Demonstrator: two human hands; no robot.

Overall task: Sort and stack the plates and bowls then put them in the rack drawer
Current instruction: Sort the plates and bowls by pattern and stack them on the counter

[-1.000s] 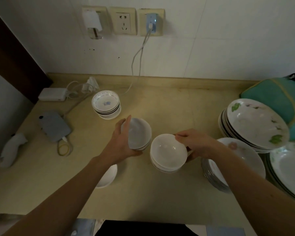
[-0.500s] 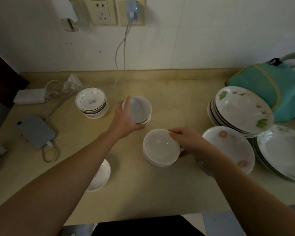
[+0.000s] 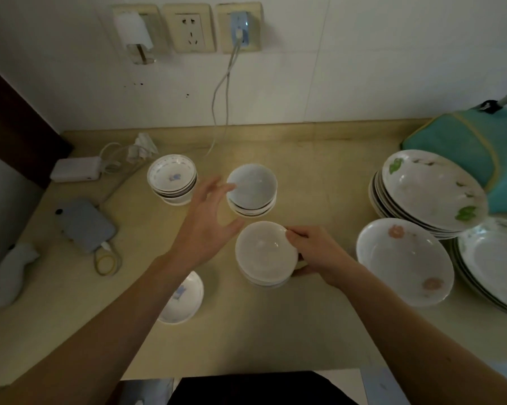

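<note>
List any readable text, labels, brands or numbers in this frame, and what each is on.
None readable.
Bowls and plates: the patterned bowl stack and the saucer carry only a blue motif; the plate stack has green leaves; the flowered dish has pink flowers. No lettering.
Wall socket, white power brick, teal bag: no marking legible.

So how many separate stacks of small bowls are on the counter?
3: a patterned stack back left, a plain stack at centre, and the nearest stack gripped by the right hand. A single dish sits apart.
</note>
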